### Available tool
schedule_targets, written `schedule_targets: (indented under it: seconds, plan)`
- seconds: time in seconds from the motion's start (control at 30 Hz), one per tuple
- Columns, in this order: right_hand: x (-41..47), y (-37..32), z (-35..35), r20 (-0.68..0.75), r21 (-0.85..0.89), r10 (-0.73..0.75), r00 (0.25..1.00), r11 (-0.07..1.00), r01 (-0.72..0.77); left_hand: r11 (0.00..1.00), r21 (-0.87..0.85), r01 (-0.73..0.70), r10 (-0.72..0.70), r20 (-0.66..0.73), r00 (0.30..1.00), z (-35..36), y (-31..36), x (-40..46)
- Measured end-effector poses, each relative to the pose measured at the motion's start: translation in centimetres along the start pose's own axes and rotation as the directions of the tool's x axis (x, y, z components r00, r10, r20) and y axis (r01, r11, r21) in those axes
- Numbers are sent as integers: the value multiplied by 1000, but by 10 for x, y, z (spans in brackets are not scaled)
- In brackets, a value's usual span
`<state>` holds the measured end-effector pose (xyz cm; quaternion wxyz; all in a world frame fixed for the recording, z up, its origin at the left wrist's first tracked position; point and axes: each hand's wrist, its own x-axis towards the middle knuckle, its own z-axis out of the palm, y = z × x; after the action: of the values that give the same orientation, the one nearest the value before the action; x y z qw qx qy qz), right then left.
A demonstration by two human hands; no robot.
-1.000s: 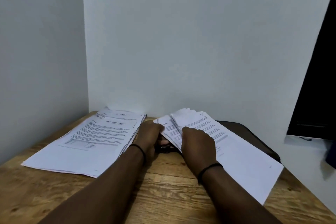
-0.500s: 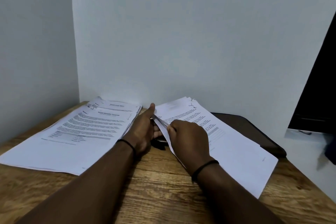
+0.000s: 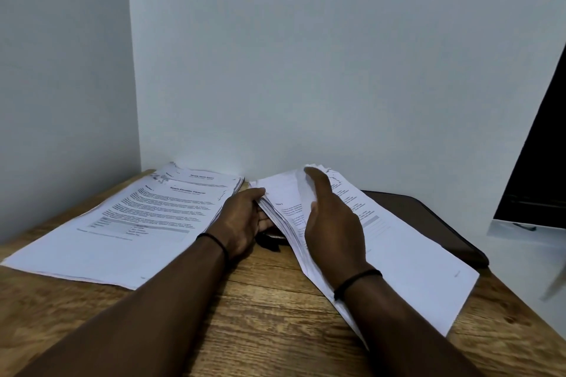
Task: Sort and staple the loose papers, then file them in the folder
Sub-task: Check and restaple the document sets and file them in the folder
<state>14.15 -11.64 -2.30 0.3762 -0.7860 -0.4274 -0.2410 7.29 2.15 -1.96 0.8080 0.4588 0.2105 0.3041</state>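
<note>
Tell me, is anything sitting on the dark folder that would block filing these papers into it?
Yes. The right stack of papers lies across the dark folder, covering its left part, and both the left hand and right hand are on that stack. The stack would likely need lifting off before the folder can open.

The two paper stacks (image 3: pixel 128 220) (image 3: pixel 407 257) were white with lines of black print, the left one also bearing grey table bands. The table (image 3: pixel 260 309) was warm brown woodgrain, the folder (image 3: pixel 428 217) dark brown. Thin black bands (image 3: pixel 214 240) circled both wrists, against pale grey-blue walls (image 3: pixel 306 55).
</note>
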Motion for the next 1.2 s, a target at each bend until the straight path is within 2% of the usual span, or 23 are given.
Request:
schedule_targets:
  seconds: [0.13,0.23,0.37,0.43,0.5,0.57,0.63,0.73,0.8,0.87,0.97,1.1,1.2]
  plan:
    - [-1,2,6,94,35,39,995,998,-42,1000,-2,2,-2,2,1000,-1,-1,0]
    - [-2,-3,3,184,-5,-5,983,1000,6,1000,6,9,-9,8,1000,-1,-1,-1]
    - [0,-9,-2,255,-196,-70,965,973,122,1000,17,6,-6,7,1000,-1,-1,0]
    - [0,-11,-2,209,-228,-75,975,966,124,1000,28,-12,12,25,1000,-2,-2,2]
    - [1,-10,-2,140,-200,-56,989,976,83,999,35,-36,34,57,998,-3,-3,2]
    - [1,-8,0,130,-154,-19,991,987,39,998,37,-47,44,84,995,-4,-3,1]
    - [1,-4,0,124,-11,39,992,999,-38,999,31,-43,39,95,995,-4,-3,1]
    - [1,3,0,72,216,152,986,962,-164,1000,10,-20,19,57,998,-2,-3,2]
    - [2,5,-1,39,244,212,977,946,-215,1000,10,-9,9,24,1000,-2,-3,3]
    - [2,6,-3,27,246,210,977,946,-210,1000,22,-4,4,10,1000,-2,-4,4]
    - [2,6,-7,55,167,121,991,978,-128,1000,9,-17,17,8,1000,-1,-4,5]
    - [1,1,-2,183,40,31,983,998,-38,998,18,-57,57,25,998,-3,-5,5]
    - [2,-5,3,247,-131,-22,969,990,56,997,37,-65,64,30,998,-5,-5,6]
